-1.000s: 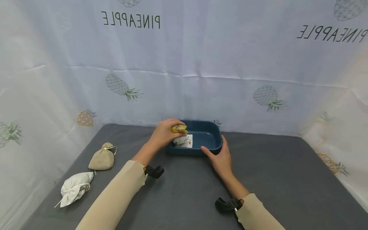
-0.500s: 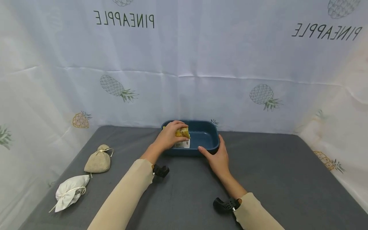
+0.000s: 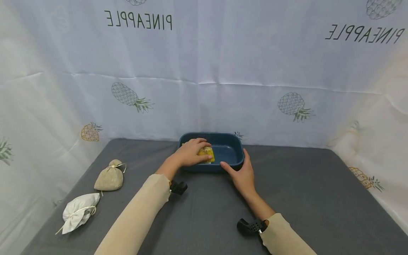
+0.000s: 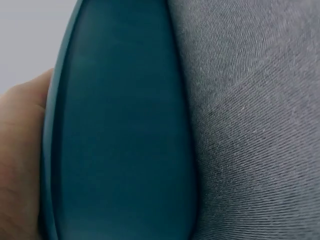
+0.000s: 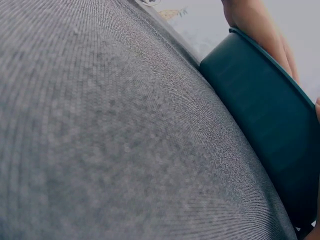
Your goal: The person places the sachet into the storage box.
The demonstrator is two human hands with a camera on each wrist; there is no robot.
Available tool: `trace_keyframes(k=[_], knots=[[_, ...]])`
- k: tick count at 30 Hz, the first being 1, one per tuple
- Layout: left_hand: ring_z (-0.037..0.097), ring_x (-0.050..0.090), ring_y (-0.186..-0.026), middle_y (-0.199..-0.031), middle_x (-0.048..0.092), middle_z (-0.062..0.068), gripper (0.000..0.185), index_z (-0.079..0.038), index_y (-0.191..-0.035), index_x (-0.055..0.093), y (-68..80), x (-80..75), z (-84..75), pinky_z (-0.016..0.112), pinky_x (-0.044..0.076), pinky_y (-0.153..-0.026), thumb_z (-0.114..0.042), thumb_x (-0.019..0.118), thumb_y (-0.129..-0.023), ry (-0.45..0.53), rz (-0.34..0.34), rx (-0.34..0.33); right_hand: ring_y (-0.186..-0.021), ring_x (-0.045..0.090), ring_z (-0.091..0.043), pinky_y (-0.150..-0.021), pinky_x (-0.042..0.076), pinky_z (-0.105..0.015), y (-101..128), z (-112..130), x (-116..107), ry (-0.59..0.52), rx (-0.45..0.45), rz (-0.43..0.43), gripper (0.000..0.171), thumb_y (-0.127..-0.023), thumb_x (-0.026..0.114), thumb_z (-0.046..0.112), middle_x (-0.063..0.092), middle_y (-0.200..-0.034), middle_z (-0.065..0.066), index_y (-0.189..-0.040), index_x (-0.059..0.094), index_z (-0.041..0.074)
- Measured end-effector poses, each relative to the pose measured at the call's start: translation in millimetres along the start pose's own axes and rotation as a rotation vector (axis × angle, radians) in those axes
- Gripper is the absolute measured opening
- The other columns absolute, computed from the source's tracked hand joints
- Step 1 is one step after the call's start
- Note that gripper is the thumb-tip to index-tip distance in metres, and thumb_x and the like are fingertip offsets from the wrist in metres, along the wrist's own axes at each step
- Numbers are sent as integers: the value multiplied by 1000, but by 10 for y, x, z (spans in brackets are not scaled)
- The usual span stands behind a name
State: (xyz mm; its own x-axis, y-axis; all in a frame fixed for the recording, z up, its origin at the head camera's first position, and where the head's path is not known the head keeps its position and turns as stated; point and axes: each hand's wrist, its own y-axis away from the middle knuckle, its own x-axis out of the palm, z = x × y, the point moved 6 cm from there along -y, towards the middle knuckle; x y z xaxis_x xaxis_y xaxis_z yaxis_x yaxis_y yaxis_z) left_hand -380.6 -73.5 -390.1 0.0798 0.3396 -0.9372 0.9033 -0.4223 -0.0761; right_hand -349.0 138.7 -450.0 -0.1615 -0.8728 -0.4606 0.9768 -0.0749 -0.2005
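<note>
A dark blue rectangular baking dish (image 3: 228, 153) stands at the back of the table in the head view. My left hand (image 3: 188, 153) reaches over its left end and grips a small yellow patterned bundle (image 3: 209, 152), low inside the dish. Most of that bundle is covered by the fingers, and its kind is unclear. At the dish's front right corner my right hand (image 3: 243, 177) holds on, thumb at the front rim and fingers along the right side. In the left wrist view the dish's outer wall (image 4: 120, 125) fills the middle, with part of the left hand behind the rim.
A beige drawstring pouch (image 3: 109, 178) and a white cloth pouch tied with cord (image 3: 79, 213) lie at the table's left. The grey tablecloth (image 3: 306, 191) spreads around the dish. Right behind the dish hangs a white pineapple-print curtain (image 3: 207, 109).
My left hand has moved right and down into the dish with the yellow bundle. The white sachet and label seen there earlier are now covered. The right hand keeps its hold.
</note>
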Motion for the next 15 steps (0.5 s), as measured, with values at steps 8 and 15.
trace_keyframes(k=[8, 15], knots=[[34, 31, -152, -165, 32, 9, 62, -19, -151, 49, 84, -77, -16, 58, 29, -122, -51, 59, -99, 37, -52, 7, -153, 28, -39, -118, 28, -66, 1, -3, 4, -8, -3, 7, 110, -83, 76, 60, 19, -169, -14, -164, 13, 21], [35, 29, -154, -166, 29, 11, 58, -16, -153, 44, 364, -313, 21, 60, 30, -121, -48, 49, -105, 125, -135, -11, -154, 27, -39, -119, 27, -66, 8, -15, 5, -4, -9, 3, 109, -83, 77, 58, 19, -170, -13, -164, 13, 21]])
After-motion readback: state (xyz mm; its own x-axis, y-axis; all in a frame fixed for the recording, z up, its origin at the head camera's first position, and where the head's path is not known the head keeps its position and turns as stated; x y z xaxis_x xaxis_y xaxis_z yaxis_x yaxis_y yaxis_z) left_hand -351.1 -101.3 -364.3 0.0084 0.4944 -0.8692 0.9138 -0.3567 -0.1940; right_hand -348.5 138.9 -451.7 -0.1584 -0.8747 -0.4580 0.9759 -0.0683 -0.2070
